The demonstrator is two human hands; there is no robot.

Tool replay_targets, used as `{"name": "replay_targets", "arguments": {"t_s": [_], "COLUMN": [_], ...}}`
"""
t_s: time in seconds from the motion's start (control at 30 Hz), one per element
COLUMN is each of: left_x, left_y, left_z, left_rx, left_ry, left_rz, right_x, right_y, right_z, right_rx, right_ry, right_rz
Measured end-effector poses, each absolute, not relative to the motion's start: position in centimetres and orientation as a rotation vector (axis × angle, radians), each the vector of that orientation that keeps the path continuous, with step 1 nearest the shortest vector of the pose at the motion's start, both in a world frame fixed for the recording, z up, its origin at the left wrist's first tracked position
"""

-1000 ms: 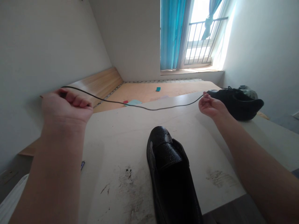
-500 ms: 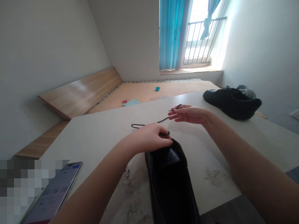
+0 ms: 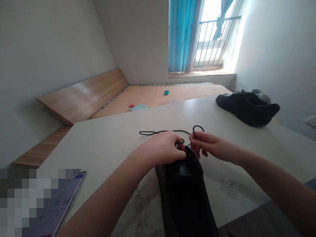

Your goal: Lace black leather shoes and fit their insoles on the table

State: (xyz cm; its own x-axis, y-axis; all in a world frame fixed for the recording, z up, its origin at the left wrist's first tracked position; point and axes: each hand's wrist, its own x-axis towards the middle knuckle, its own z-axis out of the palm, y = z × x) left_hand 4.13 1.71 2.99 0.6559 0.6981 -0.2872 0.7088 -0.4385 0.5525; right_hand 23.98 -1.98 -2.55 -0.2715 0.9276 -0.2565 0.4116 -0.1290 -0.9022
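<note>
A black leather shoe (image 3: 185,197) points away from me at the front of the white table. My left hand (image 3: 164,148) is closed on its upper near the lacing, thumb on the tongue side and fingers over the far side. Just right of the shoe's eyelet flap, my right hand (image 3: 203,143) pinches a black shoelace (image 3: 172,131) between thumb and fingers. The lace makes a small loop above the right fingers, and its other length lies on the table past my left hand, ending in a narrow loop. Part of the lacing is hidden behind my left hand.
Another black shoe (image 3: 249,108), laced, stands at the table's (image 3: 103,141) right far edge. A phone (image 3: 59,204) showing a timer lies at the lower left. Beyond the table is a bed board (image 3: 148,93) with small coloured items on it, below a window with a blue curtain (image 3: 181,36).
My right hand has come nearer and down to the shoe's eyelet side, bringing the lace with it. My left hand keeps its hold on the shoe.
</note>
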Motion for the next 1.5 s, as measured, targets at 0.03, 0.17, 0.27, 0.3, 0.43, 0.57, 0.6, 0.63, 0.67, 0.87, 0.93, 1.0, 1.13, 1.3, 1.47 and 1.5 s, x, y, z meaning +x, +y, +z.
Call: {"name": "replay_targets", "arguments": {"t_s": [0.03,0.17,0.27,0.3,0.43,0.57,0.6,0.63,0.67,0.87,0.93,1.0,1.13,1.3,1.47,1.5], "left_x": [4.1,3.9,4.0,4.0,3.9,3.7,3.7,3.7,3.7,3.9,3.9,3.8,3.8,3.8,3.9,4.0], "left_y": [1.7,1.7,1.9,1.9,2.0,2.1,2.2,2.2,2.2,2.3,2.3,2.3,2.3,2.4,2.3,2.2], "left_z": [3.0,3.0,3.0,3.0,2.8,2.6,2.6,2.6,2.6,2.6,2.6,2.6,2.6,2.7,2.7,2.7], "left_rx": [2.218,2.229,2.242,2.242,2.233,2.226,2.225,2.225,2.226,2.221,2.211,2.207,2.207,2.215,2.262,2.279], "left_ry": [1.081,1.054,1.049,1.044,1.012,0.997,0.997,0.999,1.0,0.993,1.002,1.003,0.997,0.975,0.96,0.955], "left_rz": [-0.023,-0.037,-0.034,-0.031,-0.012,-0.008,-0.008,-0.009,-0.012,-0.042,-0.048,-0.057,-0.07,-0.066,-0.027,-0.02], "right_x": [23.8,22.4,21.4,21.1,20.4,19.9,19.9,19.8,19.8,19.6,19.5,19.3,19.0,19.1,19.7,19.9], "right_y": [-3.0,-5.7,-6.4,-6.5,-6.7,-6.9,-7.0,-7.0,-7.0,-6.9,-7.0,-7.0,-7.1,-6.8,-6.7,-6.7], "right_z": [-3.0,-4.0,-4.3,-4.4,-4.4,-4.5,-4.5,-4.6,-4.6,-4.9,-4.8,-4.6,-4.5,-4.7,-4.7,-4.7], "right_rx": [-1.495,-1.403,-1.3,-1.276,-1.271,-1.291,-1.287,-1.28,-1.27,-1.203,-1.196,-1.204,-1.232,-1.274,-1.278,-1.276], "right_ry": [-1.615,-1.29,-1.082,-1.036,-0.942,-0.928,-0.91,-0.88,-0.843,-0.706,-0.725,-0.74,-0.743,-0.93,-0.948,-0.964], "right_rz": [1.396,1.468,1.522,1.533,1.489,1.472,1.493,1.52,1.552,1.636,1.614,1.581,1.545,1.39,1.441,1.46]}}
